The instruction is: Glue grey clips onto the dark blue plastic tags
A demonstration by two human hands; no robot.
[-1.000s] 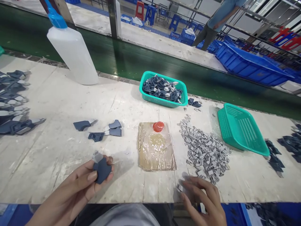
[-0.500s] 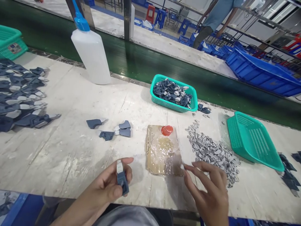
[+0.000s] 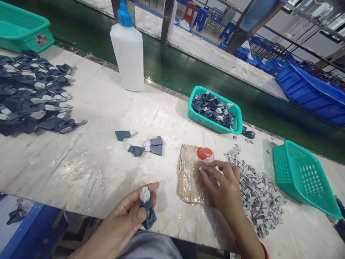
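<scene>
**Blue piece in the left hand, grey clip at the glue pad**

Left hand (image 3: 129,219) closed around a dark blue plastic piece (image 3: 147,212), held upright at the near table edge, pale grey tip uppermost. Right hand (image 3: 223,183) over the plastic-wrapped cardboard pad (image 3: 185,180), fingertips pinched on a small grey clip (image 3: 201,168) — just below the red cap (image 3: 204,153). Heap of grey clips (image 3: 258,194) just right of that hand. Three more blue pieces (image 3: 142,143) loose on the white table (image 3: 88,165), well apart from both hands. Farther back: a teal basket (image 3: 215,114) of blue pieces, an empty-looking tilted teal basket (image 3: 304,176) at right, a white bottle (image 3: 128,50) with blue nozzle — and rows of blue pieces (image 3: 29,93) at far left.
</scene>
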